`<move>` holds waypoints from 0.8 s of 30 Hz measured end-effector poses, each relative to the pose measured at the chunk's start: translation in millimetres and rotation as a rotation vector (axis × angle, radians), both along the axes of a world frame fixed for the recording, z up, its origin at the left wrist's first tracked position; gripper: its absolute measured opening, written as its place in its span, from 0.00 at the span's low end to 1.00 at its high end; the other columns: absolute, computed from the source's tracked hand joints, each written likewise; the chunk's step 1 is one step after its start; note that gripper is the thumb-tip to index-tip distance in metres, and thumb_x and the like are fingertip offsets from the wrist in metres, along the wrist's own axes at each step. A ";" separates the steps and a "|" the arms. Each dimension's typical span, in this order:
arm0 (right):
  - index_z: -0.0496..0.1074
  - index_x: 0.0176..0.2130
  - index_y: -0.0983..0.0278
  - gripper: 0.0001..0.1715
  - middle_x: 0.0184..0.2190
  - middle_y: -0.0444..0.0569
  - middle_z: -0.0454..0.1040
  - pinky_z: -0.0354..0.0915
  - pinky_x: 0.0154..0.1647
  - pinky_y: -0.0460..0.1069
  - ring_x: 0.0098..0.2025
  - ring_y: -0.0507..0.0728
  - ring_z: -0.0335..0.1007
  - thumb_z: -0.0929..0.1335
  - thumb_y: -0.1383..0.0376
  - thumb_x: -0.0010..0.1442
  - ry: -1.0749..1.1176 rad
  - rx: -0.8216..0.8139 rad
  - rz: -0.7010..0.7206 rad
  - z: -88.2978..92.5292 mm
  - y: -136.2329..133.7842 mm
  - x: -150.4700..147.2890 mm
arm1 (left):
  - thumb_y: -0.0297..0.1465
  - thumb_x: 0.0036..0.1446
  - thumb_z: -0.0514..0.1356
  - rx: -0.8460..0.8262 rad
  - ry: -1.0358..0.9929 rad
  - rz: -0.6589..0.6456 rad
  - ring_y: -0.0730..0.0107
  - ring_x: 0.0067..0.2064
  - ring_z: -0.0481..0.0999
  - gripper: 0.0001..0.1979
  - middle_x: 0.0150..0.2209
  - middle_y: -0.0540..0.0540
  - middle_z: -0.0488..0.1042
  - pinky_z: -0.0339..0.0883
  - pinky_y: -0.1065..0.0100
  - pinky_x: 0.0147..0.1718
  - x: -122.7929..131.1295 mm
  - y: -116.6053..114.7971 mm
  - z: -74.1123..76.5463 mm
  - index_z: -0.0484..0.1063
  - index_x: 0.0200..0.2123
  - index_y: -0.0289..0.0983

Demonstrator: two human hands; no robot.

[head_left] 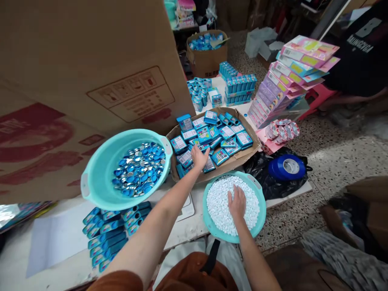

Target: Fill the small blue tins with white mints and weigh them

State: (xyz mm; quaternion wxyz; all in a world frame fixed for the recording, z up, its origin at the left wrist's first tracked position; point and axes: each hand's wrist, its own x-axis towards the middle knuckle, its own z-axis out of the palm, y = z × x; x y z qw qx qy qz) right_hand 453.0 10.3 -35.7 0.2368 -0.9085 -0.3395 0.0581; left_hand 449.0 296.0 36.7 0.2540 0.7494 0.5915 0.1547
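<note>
My left hand [200,157] reaches into a shallow cardboard tray [246,155] heaped with small blue tins [226,132]. Its thumb stands apart from the fingers, which touch a tin in the middle of the heap. My right hand [237,202] lies with fingers stretched on small white pellets [220,206]. These fill a teal basin [208,221] close to my lap. To the left, a larger teal basin [100,178] holds many round blue and silver caps [142,167]. Rows of blue tins with dark openings [110,234] stand below it.
A big cardboard box [91,60] walls off the left side. Behind the tray are stacked blue tins [241,87] and a leaning pile of pink boxes [281,81]. Blue tape [286,166] lies on black plastic at right. A person in black [357,56] is at the upper right.
</note>
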 end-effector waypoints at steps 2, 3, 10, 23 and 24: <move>0.61 0.60 0.65 0.29 0.57 0.60 0.63 0.56 0.58 0.59 0.60 0.63 0.55 0.57 0.54 0.65 0.018 -0.011 -0.002 0.6 2.0 1.3 | 0.50 0.51 0.59 0.049 0.034 0.002 0.47 0.64 0.53 0.42 0.61 0.28 0.57 0.49 0.52 0.60 25.7 13.3 5.7 0.52 0.61 0.30; 0.61 0.60 0.65 0.29 0.58 0.60 0.62 0.56 0.58 0.60 0.60 0.63 0.55 0.57 0.54 0.65 0.023 -0.016 0.002 1.1 2.5 1.9 | 0.52 0.50 0.59 0.055 0.055 0.016 0.46 0.65 0.51 0.44 0.62 0.28 0.55 0.48 0.51 0.60 38.1 19.4 8.1 0.51 0.61 0.30; 0.62 0.59 0.65 0.27 0.58 0.60 0.62 0.55 0.59 0.59 0.61 0.63 0.54 0.58 0.56 0.65 0.031 -0.031 0.018 1.7 3.0 4.2 | 0.47 0.44 0.65 -0.239 0.168 0.259 0.43 0.63 0.55 0.47 0.59 0.26 0.59 0.53 0.50 0.57 85.5 52.2 9.3 0.51 0.60 0.28; 0.64 0.57 0.65 0.28 0.52 0.60 0.65 0.57 0.57 0.60 0.56 0.62 0.57 0.56 0.54 0.65 0.033 0.009 0.029 -2.7 3.1 15.2 | 0.36 0.33 0.72 -0.231 -0.574 -0.044 0.52 0.64 0.55 0.56 0.63 0.37 0.53 0.50 0.57 0.62 -47.0 -99.5 81.2 0.46 0.63 0.40; 0.65 0.57 0.65 0.29 0.52 0.60 0.65 0.57 0.57 0.60 0.56 0.63 0.57 0.56 0.53 0.65 0.043 0.010 0.026 -3.7 2.8 17.5 | 0.37 0.31 0.73 -0.312 -0.620 -0.038 0.51 0.63 0.57 0.57 0.62 0.37 0.54 0.52 0.56 0.61 -64.0 -115.2 87.6 0.47 0.63 0.40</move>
